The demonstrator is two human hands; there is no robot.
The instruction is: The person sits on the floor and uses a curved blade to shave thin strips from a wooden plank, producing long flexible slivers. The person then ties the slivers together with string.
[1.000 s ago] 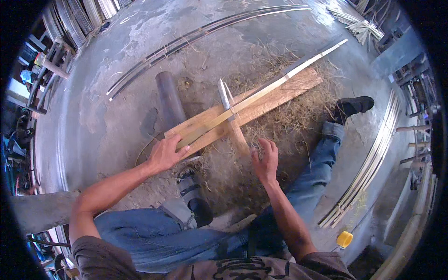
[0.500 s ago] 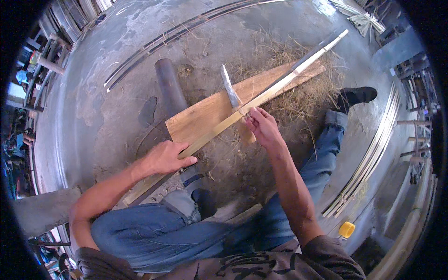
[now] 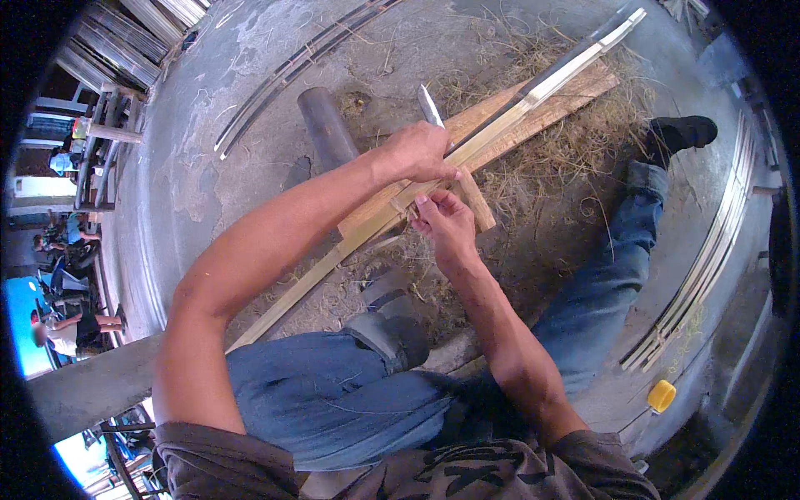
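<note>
A long split bamboo strip (image 3: pixel 333 257), pale on one face and dark along one edge, runs diagonally from beside my bent leg to the far right. My left hand (image 3: pixel 423 152) is closed round its middle, thumb along the near side. Just below, my right hand (image 3: pixel 446 221) is pinched closed at the strip's near edge; a small pale bit shows at its fingertips, too small to name. Under the strip lies a wooden board (image 3: pixel 590 85). A knife (image 3: pixel 430 107) crosses beneath the strip, blade pointing away and wooden handle towards me; my left hand partly hides it.
A dark round tube (image 3: pixel 325 125) props the board. Shavings (image 3: pixel 575 158) litter the floor around it. Long strips (image 3: pixel 704 258) lie at right, others (image 3: pixel 292 79) at far left. A yellow ring-shaped object (image 3: pixel 662 397) is at lower right. People and motorbikes show at the left edge.
My left hand has moved up and right along the bamboo strip, from its lower part to beside the knife. My right hand is now lower and nearer me. The view has shifted.
</note>
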